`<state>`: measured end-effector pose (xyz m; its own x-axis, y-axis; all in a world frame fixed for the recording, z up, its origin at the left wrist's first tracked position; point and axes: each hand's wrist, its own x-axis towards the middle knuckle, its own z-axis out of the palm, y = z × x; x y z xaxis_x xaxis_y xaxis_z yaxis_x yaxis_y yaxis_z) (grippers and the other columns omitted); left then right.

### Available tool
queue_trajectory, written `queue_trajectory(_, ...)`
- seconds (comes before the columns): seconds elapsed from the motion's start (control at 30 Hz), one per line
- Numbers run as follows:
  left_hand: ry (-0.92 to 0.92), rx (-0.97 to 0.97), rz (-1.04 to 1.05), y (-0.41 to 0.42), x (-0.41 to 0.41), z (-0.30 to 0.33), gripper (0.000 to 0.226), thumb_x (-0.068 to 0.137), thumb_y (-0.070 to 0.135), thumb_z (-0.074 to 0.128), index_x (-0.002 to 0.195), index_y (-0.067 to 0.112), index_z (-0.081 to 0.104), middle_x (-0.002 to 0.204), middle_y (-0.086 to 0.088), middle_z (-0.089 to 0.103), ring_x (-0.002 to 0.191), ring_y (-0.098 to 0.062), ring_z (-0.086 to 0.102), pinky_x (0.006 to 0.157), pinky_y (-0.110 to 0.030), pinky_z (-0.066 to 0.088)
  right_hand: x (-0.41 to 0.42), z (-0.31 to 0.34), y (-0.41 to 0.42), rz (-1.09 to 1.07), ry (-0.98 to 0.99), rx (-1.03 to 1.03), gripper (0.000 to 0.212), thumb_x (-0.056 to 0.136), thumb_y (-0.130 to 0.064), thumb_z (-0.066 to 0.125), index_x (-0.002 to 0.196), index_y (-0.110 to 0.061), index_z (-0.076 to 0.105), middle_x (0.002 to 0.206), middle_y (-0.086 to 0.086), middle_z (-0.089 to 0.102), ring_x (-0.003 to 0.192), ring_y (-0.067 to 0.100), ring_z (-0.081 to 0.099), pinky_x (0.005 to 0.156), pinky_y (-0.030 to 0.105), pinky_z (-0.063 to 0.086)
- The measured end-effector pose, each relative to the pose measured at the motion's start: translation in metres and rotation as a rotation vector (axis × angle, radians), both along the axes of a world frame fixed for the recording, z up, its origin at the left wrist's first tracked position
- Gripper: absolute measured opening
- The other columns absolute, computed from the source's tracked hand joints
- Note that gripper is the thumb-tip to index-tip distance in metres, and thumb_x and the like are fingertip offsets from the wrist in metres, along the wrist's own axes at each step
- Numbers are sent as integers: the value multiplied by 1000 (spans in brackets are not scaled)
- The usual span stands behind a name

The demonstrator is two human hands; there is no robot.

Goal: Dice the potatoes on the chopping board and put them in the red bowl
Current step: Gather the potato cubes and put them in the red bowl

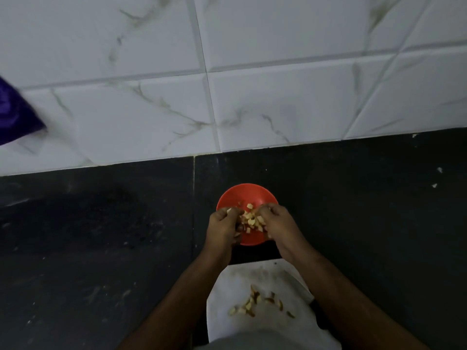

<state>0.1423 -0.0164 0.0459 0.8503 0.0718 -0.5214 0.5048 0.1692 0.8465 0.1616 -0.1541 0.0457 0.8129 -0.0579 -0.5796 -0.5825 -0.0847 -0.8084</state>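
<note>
The red bowl (246,195) stands on the dark counter just beyond the white chopping board (227,291). My left hand (222,228) and my right hand (278,223) are cupped together over the bowl's near half. Pale diced potato pieces (251,219) show between the two hands, some held in the fingers and some falling into the bowl. A small scatter of diced potato (255,303) and peel bits lies on the board between my forearms. The bowl's near rim is partly hidden by my hands.
The black stone counter (101,236) stretches left and right of the bowl. A white marble-tiled wall (227,84) rises behind it. A purple object (15,114) juts in at the left edge. Small white specks (439,170) lie at the far right.
</note>
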Motion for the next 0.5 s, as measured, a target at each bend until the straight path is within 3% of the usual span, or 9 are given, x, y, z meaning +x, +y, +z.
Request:
queue_trajectory(0.07, -2, 30, -14, 2, 14, -5, 18, 99, 24, 59, 106, 12, 70, 96, -4, 76, 88, -18, 74, 78, -37, 59, 19, -5, 2, 60, -35, -100, 12, 96, -35, 54, 105, -31, 62, 103, -9, 59, 96, 13, 61, 90, 41, 54)
queue_trajectory(0.17, -33, 89, -86, 3, 27, -9, 18, 97, 29, 61, 106, 19, 73, 103, -1, 76, 98, -19, 73, 92, -44, 55, 34, -12, 0, 230, -112, -275, 19, 95, -27, 56, 113, -32, 62, 110, -12, 59, 99, 5, 57, 88, 34, 52)
queue_trajectory(0.33, -122, 104, -120, 2, 27, -11, 29, 103, 35, 51, 107, 19, 75, 102, 2, 76, 96, -9, 72, 82, -26, 50, 34, -19, -8, 374, -261, -408, 24, 97, -19, 53, 117, -29, 63, 119, -11, 57, 101, 3, 57, 78, 18, 45)
queue_trajectory(0.5, -300, 255, -71, 6, 13, -26, 24, 101, 33, 54, 105, 19, 72, 107, 5, 73, 101, -8, 69, 77, -23, 56, 23, -22, -16, 274, -414, -522, 27, 97, -14, 54, 119, -28, 63, 122, -10, 58, 109, 2, 55, 93, 22, 48)
